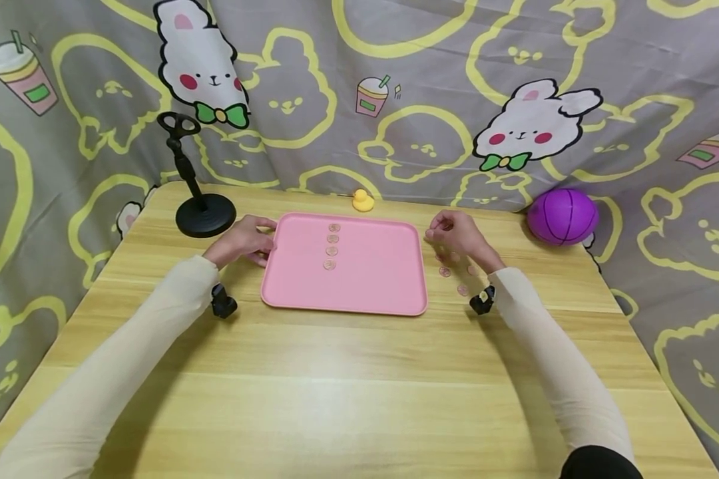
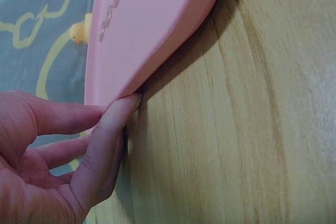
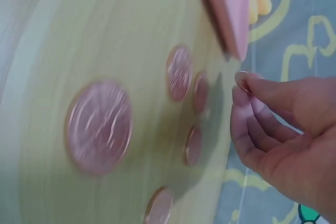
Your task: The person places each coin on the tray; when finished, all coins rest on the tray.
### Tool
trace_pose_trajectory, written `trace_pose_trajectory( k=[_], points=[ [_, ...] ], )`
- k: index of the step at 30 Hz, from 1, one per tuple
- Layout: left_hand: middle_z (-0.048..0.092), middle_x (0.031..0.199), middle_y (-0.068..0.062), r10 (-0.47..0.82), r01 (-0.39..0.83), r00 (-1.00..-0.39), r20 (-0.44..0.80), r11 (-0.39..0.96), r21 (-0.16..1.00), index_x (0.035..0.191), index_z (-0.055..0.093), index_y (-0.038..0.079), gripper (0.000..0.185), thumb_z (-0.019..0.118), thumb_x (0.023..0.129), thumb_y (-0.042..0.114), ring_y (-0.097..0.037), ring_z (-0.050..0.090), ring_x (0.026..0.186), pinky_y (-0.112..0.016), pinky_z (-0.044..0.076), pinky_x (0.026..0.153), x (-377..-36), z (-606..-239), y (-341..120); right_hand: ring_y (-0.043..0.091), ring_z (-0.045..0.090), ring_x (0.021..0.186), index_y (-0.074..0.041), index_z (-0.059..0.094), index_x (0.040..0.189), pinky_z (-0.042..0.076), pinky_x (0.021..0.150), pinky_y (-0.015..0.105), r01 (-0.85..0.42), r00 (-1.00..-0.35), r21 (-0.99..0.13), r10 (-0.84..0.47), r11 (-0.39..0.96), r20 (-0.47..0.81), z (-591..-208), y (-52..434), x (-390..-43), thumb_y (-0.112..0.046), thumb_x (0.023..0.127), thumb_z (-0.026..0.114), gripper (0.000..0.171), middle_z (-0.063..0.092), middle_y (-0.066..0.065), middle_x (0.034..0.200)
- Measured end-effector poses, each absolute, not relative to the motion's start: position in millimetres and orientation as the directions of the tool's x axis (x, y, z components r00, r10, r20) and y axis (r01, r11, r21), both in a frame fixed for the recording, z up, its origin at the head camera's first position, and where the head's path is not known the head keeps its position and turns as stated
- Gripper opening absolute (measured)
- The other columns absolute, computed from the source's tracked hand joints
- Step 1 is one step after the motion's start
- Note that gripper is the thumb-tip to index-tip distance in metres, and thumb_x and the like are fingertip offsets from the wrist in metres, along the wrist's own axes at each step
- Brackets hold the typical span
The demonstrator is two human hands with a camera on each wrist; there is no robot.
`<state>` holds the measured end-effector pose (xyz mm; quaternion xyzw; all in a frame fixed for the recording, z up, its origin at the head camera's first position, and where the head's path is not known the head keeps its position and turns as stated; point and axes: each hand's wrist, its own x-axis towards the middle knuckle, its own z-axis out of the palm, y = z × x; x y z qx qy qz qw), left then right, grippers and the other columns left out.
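Note:
A pink rectangular tray (image 1: 377, 276) lies on the wooden table, with several copper-coloured coins (image 1: 332, 251) in a column on its left half. My left hand (image 1: 247, 238) is at the tray's left edge; the left wrist view has its thumb and fingers pinching the rim. Beyond the tray's right side, my right hand (image 1: 460, 233) is raised over the table. Between its thumb and index finger it pinches a coin (image 3: 242, 81), seen nearly edge-on and mostly covered by the fingertips. Below that hand, several more loose coins (image 3: 100, 127) lie scattered on the wood.
Behind the tray sits a small yellow rubber duck (image 1: 363, 201). A black stand (image 1: 206, 215) with a round base is at the back left, and a purple ball (image 1: 563, 217) at the back right. A patterned grey curtain (image 1: 407, 40) hangs along the table's far edge.

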<state>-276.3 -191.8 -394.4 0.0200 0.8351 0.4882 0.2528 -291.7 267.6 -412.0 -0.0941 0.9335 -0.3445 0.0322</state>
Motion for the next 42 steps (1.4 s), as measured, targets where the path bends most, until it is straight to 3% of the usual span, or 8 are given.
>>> trace_pose_trajectory(
  k=[7, 12, 15, 19, 23, 31, 38, 42],
  points=[
    [0.072, 0.099, -0.021, 0.310, -0.212, -0.870, -0.382, 0.465, 0.860, 0.157, 0.032, -0.013, 0.067, 0.059, 0.096, -0.008, -0.016, 0.071, 0.075, -0.032, 0.066, 0.066, -277, -394, -192, 0.009, 0.063, 0.073, 0.005, 0.073, 0.102, 0.052, 0.065, 0.020, -0.126, -0.987, -0.705, -0.156, 0.698, 0.021, -405, 255, -290, -0.009, 0.096, 0.076, 0.015, 0.073, 0.018, 0.093],
    [0.071, 0.102, -0.022, 0.294, -0.225, -0.873, -0.388, 0.463, 0.858, 0.157, 0.034, -0.013, 0.067, 0.059, 0.096, -0.007, -0.015, 0.070, 0.075, -0.030, 0.065, 0.066, -278, -396, -193, 0.008, 0.067, 0.072, 0.008, 0.073, 0.104, 0.060, 0.070, 0.024, -0.099, -0.987, -0.757, -0.163, 0.645, -0.010, -405, 243, -287, -0.008, 0.096, 0.076, 0.018, 0.074, 0.021, 0.094],
    [0.069, 0.111, -0.024, 0.292, -0.217, -0.880, -0.375, 0.455, 0.864, 0.157, 0.036, -0.011, 0.065, 0.059, 0.097, -0.004, -0.015, 0.071, 0.078, -0.030, 0.065, 0.068, -276, -397, -196, 0.012, 0.072, 0.073, 0.012, 0.072, 0.109, 0.065, 0.076, 0.033, -0.056, -0.984, -0.808, -0.170, 0.586, -0.056, -404, 234, -283, -0.006, 0.097, 0.075, 0.022, 0.074, 0.027, 0.100],
    [0.061, 0.131, -0.033, 0.303, -0.203, -0.885, -0.354, 0.433, 0.878, 0.157, 0.036, -0.010, 0.063, 0.059, 0.100, -0.001, -0.014, 0.071, 0.085, -0.032, 0.066, 0.072, -273, -399, -199, 0.015, 0.074, 0.076, 0.013, 0.071, 0.114, 0.066, 0.077, 0.034, -0.021, -0.977, -0.824, -0.187, 0.566, -0.104, -402, 221, -277, -0.005, 0.098, 0.073, 0.024, 0.073, 0.031, 0.106],
    [0.051, 0.146, -0.034, 0.303, -0.214, -0.881, -0.363, 0.430, 0.877, 0.159, 0.034, -0.007, 0.063, 0.059, 0.101, -0.001, -0.012, 0.069, 0.089, -0.029, 0.065, 0.074, -271, -399, -200, 0.016, 0.075, 0.080, 0.012, 0.073, 0.114, 0.064, 0.074, 0.027, -0.043, -0.969, -0.820, -0.225, 0.571, -0.106, -401, 206, -272, -0.002, 0.097, 0.073, 0.022, 0.075, 0.029, 0.105],
    [0.051, 0.147, -0.032, 0.293, -0.211, -0.885, -0.362, 0.441, 0.872, 0.160, 0.035, -0.006, 0.064, 0.059, 0.101, -0.002, -0.017, 0.068, 0.093, -0.028, 0.065, 0.073, -271, -399, -197, 0.012, 0.074, 0.079, 0.011, 0.074, 0.110, 0.058, 0.078, 0.018, -0.040, -0.952, -0.874, -0.285, 0.484, -0.114, -402, 177, -261, 0.002, 0.095, 0.073, 0.018, 0.078, 0.020, 0.098],
    [0.048, 0.150, -0.032, 0.305, -0.222, -0.875, -0.377, 0.439, 0.871, 0.161, 0.032, -0.006, 0.065, 0.058, 0.101, -0.002, -0.025, 0.067, 0.105, -0.031, 0.065, 0.076, -271, -400, -200, 0.033, 0.079, 0.085, 0.018, 0.065, 0.115, 0.064, 0.085, 0.047, 0.160, -0.883, -0.953, -0.394, 0.257, -0.255, -407, 156, -255, 0.009, 0.098, 0.064, 0.019, 0.074, 0.033, 0.105],
    [0.048, 0.150, -0.031, 0.315, -0.223, -0.871, -0.378, 0.432, 0.874, 0.161, 0.032, -0.005, 0.065, 0.058, 0.101, -0.001, -0.023, 0.068, 0.103, -0.030, 0.065, 0.076, -272, -400, -200, 0.030, 0.079, 0.084, 0.017, 0.065, 0.115, 0.064, 0.085, 0.045, 0.225, -0.841, -0.934, -0.428, 0.278, -0.330, -407, 145, -249, 0.008, 0.099, 0.061, 0.018, 0.075, 0.031, 0.105]
  ],
)
